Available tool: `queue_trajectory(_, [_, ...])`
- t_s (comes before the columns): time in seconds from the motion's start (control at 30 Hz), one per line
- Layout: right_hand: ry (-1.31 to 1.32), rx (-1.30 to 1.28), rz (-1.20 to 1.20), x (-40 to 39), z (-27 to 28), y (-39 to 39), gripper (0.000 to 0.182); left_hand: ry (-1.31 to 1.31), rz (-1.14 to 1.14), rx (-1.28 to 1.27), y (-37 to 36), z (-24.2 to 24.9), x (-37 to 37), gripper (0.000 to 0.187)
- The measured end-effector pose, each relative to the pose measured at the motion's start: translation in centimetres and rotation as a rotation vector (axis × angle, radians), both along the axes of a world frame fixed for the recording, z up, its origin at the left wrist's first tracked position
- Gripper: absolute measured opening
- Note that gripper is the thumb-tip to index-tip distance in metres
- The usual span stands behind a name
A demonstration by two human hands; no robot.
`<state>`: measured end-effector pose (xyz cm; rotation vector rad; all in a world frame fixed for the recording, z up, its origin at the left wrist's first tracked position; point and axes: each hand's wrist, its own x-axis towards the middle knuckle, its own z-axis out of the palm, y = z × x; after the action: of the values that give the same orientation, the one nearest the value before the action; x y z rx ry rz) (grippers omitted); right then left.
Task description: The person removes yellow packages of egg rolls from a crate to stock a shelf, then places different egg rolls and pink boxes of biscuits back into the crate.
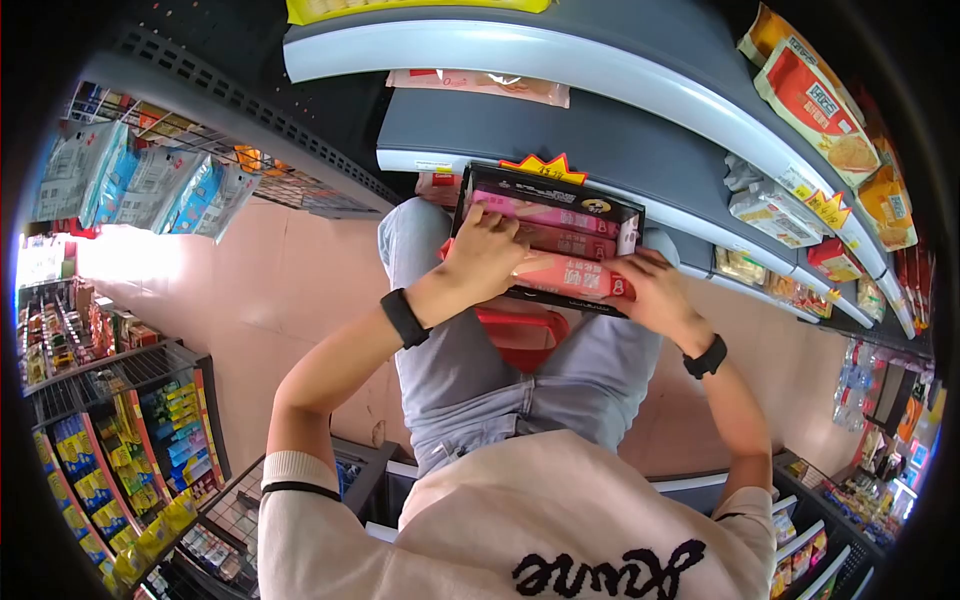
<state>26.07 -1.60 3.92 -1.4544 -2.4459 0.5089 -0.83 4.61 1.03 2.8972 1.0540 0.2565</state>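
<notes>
A black open-topped box [625, 213] rests over my knees, close to the shelf edge, with pink and red packs in it. My left hand [487, 250] reaches over the box's left part, its fingers bent onto the pink pack [540, 213] and the darker red pack [575, 241] behind the front one. My right hand [650, 290] is at the box's right front corner, fingers on the end of the light red pack [565, 275], which lies nearest me. The undersides of both hands are hidden.
Curved grey shelves [560, 130] span the front, with a yellow price tag [543, 170] just beyond the box. A red stool [522, 338] shows between my legs. Bagged goods [140, 185] hang at left; a rack of packets [120, 450] stands lower left.
</notes>
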Motion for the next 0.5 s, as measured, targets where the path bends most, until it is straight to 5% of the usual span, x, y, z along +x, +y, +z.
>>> queue_trajectory(0.3, [-0.337, -0.117, 0.137, -1.6, -3.6, 2.6, 0.045, 0.181, -0.024, 0.003, 0.0, -4.0, 0.1, 0.029])
queue_trajectory(0.43, [-0.344, -0.151, 0.156, -1.5, -5.1, 3.6, 0.032, 0.049, -0.033, -0.046, 0.7, -3.8, -0.9, 0.022])
queue_trajectory(0.5, [-0.361, -0.179, 0.165, -1.9, -6.2, 3.6, 0.027, 0.166, -0.078, -0.334, 1.1, -4.1, -1.7, 0.018])
